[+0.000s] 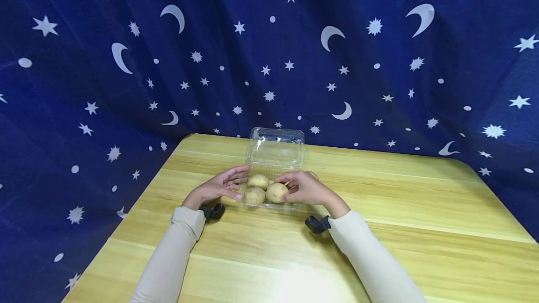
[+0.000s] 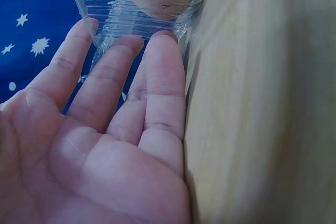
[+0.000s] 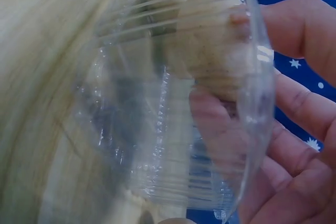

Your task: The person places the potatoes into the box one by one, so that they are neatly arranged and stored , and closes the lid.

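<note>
A clear plastic clamshell box stands on the table with its lid raised at the back. Inside its tray, two potatoes, a rear one and a front one, sit on the left. My right hand reaches over the right rim and pinches another potato between thumb and fingers; the right wrist view shows this potato through the ribbed wall. My left hand is at the box's left side, its extended fingertips against the ribbed wall in the left wrist view.
One more potato shows partly behind my right hand. Pale wooden tabletop extends around the box. A dark blue curtain with moons and stars hangs behind the table and along its left side.
</note>
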The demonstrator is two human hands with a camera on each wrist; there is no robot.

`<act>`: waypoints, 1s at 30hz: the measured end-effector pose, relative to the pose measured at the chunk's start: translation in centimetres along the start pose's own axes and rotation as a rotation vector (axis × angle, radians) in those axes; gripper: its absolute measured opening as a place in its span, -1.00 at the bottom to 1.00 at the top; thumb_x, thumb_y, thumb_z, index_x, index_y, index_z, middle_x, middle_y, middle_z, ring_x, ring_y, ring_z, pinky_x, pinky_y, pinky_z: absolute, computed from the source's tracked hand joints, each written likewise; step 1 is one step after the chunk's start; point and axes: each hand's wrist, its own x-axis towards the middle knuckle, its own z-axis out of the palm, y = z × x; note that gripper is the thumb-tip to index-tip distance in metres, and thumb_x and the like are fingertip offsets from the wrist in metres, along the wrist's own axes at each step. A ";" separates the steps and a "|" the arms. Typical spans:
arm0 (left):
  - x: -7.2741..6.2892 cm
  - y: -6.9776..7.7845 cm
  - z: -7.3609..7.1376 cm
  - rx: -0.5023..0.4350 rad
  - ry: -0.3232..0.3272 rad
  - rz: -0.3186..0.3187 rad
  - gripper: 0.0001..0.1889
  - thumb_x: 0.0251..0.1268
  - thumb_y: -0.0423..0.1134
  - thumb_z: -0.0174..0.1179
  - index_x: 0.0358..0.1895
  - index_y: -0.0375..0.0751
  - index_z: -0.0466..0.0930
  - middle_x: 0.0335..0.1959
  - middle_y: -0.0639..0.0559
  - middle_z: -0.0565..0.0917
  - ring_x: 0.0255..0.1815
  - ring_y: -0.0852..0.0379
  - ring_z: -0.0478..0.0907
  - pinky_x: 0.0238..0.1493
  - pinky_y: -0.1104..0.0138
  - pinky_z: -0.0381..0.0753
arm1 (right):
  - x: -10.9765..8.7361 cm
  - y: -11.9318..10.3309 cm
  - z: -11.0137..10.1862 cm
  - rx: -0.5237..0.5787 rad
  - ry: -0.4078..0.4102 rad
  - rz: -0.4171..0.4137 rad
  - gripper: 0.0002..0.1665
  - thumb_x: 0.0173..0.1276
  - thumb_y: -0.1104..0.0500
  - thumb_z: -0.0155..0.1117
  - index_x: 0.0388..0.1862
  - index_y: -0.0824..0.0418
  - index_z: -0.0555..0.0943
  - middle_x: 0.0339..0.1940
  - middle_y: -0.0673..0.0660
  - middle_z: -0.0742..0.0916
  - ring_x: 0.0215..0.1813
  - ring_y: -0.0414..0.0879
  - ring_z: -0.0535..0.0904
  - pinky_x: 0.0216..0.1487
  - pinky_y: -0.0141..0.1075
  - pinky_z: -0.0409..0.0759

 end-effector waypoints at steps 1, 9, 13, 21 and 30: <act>0.0 0.0 0.0 0.000 -0.001 -0.002 0.11 0.32 -0.35 0.51 0.74 -0.46 -0.12 0.75 -0.45 -0.03 0.73 -0.45 -0.03 0.49 0.32 0.37 | 0.1 0.0 0.0 -0.003 -0.007 0.005 -0.46 0.28 0.34 0.54 0.25 0.42 0.72 0.18 0.32 0.80 0.08 0.15 0.81 0.03 -0.30 0.76; -0.1 0.0 0.1 -0.002 -0.002 -0.004 0.11 0.32 -0.35 0.51 0.74 -0.46 -0.11 0.75 -0.45 -0.03 0.73 -0.45 -0.03 0.51 0.29 0.36 | 0.5 0.2 0.2 0.024 -0.072 -0.015 -0.46 0.29 0.41 0.50 0.25 0.56 0.66 0.18 0.40 0.78 0.12 0.17 0.76 0.12 -0.17 0.77; -0.1 0.1 0.1 -0.004 -0.003 0.000 0.12 0.32 -0.33 0.52 0.74 -0.46 -0.12 0.75 -0.45 -0.03 0.73 -0.45 -0.03 0.45 0.36 0.39 | 0.7 -0.1 0.2 -0.001 -0.106 -0.019 -0.48 0.30 0.42 0.52 0.22 0.58 0.67 0.16 0.41 0.79 0.12 0.20 0.78 0.12 -0.16 0.77; 0.1 -0.1 0.0 0.022 0.003 0.001 0.11 0.34 -0.33 0.51 0.74 -0.45 -0.11 0.75 -0.44 -0.02 0.73 -0.46 -0.01 0.63 -0.01 0.22 | 1.0 -0.3 0.0 -0.094 -0.159 0.002 -0.51 0.29 0.38 0.54 0.21 0.46 0.73 0.12 0.29 0.82 0.10 0.08 0.79 0.12 -0.24 0.75; -0.1 0.2 0.1 0.012 0.004 0.000 0.11 0.33 -0.32 0.51 0.74 -0.44 -0.11 0.75 -0.44 -0.02 0.72 -0.45 0.00 0.63 -0.05 0.18 | 1.1 -0.4 -0.1 -0.073 -0.182 0.030 -0.54 0.30 0.41 0.56 0.19 0.46 0.72 0.09 0.27 0.82 0.10 0.06 0.77 0.12 -0.24 0.74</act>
